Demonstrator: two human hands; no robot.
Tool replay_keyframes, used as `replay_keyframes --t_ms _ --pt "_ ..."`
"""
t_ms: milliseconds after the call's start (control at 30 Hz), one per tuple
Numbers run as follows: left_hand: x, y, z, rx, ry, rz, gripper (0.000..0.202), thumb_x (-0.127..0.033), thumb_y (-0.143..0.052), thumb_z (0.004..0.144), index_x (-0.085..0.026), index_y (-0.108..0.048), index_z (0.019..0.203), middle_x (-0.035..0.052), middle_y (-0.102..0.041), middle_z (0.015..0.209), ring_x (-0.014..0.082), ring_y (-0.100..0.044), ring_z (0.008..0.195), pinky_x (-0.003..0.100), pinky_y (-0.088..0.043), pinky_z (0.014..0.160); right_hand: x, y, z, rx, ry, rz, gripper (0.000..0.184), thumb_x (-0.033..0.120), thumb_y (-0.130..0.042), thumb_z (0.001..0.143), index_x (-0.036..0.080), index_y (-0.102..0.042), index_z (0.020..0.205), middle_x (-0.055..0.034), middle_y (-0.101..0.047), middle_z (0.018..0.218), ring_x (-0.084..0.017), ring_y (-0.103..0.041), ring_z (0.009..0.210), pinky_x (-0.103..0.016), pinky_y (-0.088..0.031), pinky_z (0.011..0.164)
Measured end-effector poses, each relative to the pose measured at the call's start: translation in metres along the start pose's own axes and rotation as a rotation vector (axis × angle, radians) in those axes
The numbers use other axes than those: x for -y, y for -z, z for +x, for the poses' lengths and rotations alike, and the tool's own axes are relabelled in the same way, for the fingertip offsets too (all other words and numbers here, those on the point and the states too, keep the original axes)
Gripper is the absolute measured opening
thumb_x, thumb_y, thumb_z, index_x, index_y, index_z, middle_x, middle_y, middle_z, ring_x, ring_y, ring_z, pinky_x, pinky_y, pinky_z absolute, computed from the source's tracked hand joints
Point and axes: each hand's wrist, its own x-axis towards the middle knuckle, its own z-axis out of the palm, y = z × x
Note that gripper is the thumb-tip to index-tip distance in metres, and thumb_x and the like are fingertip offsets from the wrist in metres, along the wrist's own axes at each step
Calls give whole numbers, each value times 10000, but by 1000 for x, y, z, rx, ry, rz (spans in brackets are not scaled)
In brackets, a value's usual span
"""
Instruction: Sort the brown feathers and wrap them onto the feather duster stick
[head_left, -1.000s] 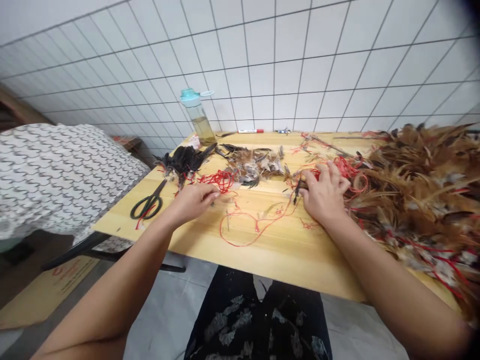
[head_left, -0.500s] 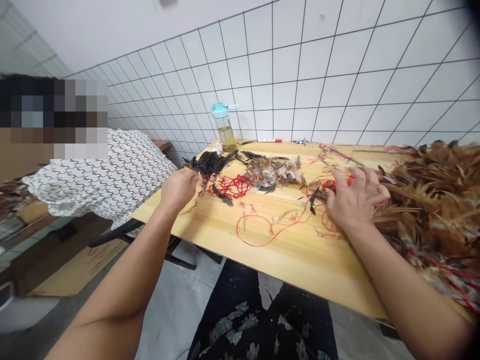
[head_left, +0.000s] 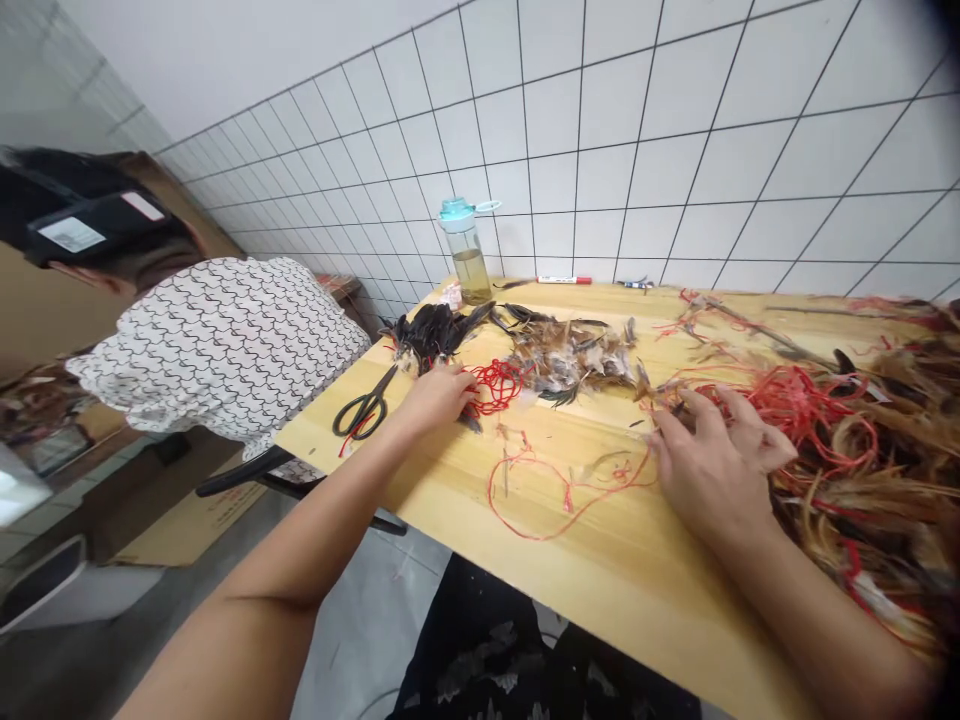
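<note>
My left hand is closed, fingers curled down at the near edge of a bundle of black feathers and beside a heap of red cord. What its fingertips hold, if anything, is hidden. Black-handled scissors lie to the left of that hand. My right hand rests with spread, bent fingers at the left edge of a tangle of red string. A large pile of brown feathers lies to its right. Between the hands is a loose loop of thin red string.
A pile of brown and white feathers lies mid-table. Behind stand a water bottle and a red-capped marker near the tiled wall. A person in a patterned shirt sits at the left of the table.
My left hand has moved right, from the black feathers toward the red cord, uncovering the scissors. My right hand has come nearer to me, and more red string shows beside it. The view has shifted.
</note>
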Motion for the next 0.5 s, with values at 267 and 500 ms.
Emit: replay_keyframes --t_ms 267,500 --pt "17 26 -1 48 173 83 289 -257 -463 925 -199 -674 1114 112 -631 1116 229 -662 920 303 -495 767 -1 -8 0 114 29 58 162 179 -554 865 218 -710 851 -110 -670 1133 -341 -441 1208 -466 -300 903" --pt "-67 99 -17 -520 -425 -346 220 -245 -466 976 -200 -666 1055 55 -679 1009 136 -655 916 231 -523 790 -4 -12 5 223 187 99 175 140 -538 886 186 -686 804 -54 -664 731 -207 -519 802 -375 -278 769"
